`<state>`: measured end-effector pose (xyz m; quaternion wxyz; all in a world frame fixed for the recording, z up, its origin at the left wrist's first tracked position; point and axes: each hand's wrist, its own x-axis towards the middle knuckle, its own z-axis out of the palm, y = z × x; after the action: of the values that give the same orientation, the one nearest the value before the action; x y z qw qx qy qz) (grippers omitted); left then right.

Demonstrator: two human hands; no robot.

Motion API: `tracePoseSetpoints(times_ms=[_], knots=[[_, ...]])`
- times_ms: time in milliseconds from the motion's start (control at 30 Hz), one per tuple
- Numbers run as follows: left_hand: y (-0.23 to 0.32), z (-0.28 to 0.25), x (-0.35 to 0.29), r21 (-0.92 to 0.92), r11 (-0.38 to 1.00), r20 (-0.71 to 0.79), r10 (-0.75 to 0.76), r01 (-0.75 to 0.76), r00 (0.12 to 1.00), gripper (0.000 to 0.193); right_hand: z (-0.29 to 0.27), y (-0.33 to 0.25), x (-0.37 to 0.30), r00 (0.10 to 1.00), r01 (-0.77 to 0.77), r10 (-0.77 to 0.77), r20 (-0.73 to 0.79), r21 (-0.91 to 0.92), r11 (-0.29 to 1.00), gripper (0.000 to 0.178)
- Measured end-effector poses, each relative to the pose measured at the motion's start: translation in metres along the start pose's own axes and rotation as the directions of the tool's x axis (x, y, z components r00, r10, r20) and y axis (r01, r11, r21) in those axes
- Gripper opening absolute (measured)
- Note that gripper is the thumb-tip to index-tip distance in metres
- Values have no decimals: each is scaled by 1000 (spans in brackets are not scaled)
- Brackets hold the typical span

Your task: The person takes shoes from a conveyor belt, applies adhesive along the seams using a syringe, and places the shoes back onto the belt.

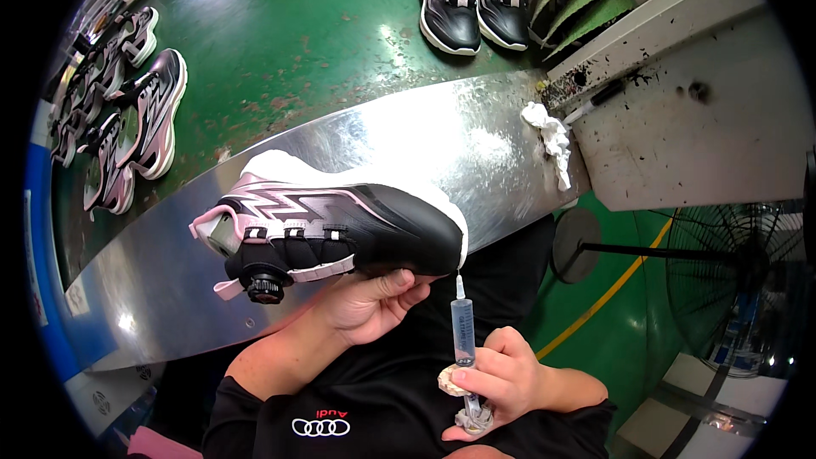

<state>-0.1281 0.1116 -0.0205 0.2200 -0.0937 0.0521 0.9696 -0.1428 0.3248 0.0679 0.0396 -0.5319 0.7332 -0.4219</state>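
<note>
A black and pink sneaker (pixel 340 221) with a white sole and a round dial lies tipped on its side above the metal tabletop. My left hand (pixel 374 304) grips it from below, thumb and fingers at the shoe's upper near the toe. In my right hand (pixel 506 378) is a clear syringe (pixel 462 331) holding liquid, its flange and plunger end wrapped in pale material. The fingers close around the lower part of the syringe. Its nozzle points up and meets the edge of the white sole at the toe.
A green belt (pixel 280 34) runs behind the metal tabletop (pixel 195 289). More sneakers (pixel 157 115) stand at the left, with a black pair (pixel 476 4) at the back. Crumpled white tissue (pixel 551 143) and a black marker (pixel 595 102) lie at the right. A fan (pixel 739 263) stands beyond.
</note>
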Motion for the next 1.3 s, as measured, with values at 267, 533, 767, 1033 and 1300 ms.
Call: tracePoseSetpoints(times_ms=[267, 533, 767, 1033, 1300], knots=[[1, 5, -1, -31, 999, 72, 39, -37, 997, 33, 7, 2, -2, 999, 38, -37, 3, -78, 996, 69], [1, 8, -2, -39, 997, 49, 62, -60, 997, 34, 11, 4, -4, 999, 54, -54, 7, -110, 992, 68], [0, 12, -4, -33, 996, 52, 81, -80, 995, 34, 12, 4, -3, 999, 49, -50, -13, -80, 996, 69], [-3, -8, -6, -36, 999, -13, -21, 20, 1000, 42, -6, 31, -15, 983, 12, 5, -183, 94, 996, 80], [-8, -13, -4, 5, 999, -168, -37, 38, 985, 69, -19, 90, -42, 742, -512, 666, -83, 572, 641, 103]])
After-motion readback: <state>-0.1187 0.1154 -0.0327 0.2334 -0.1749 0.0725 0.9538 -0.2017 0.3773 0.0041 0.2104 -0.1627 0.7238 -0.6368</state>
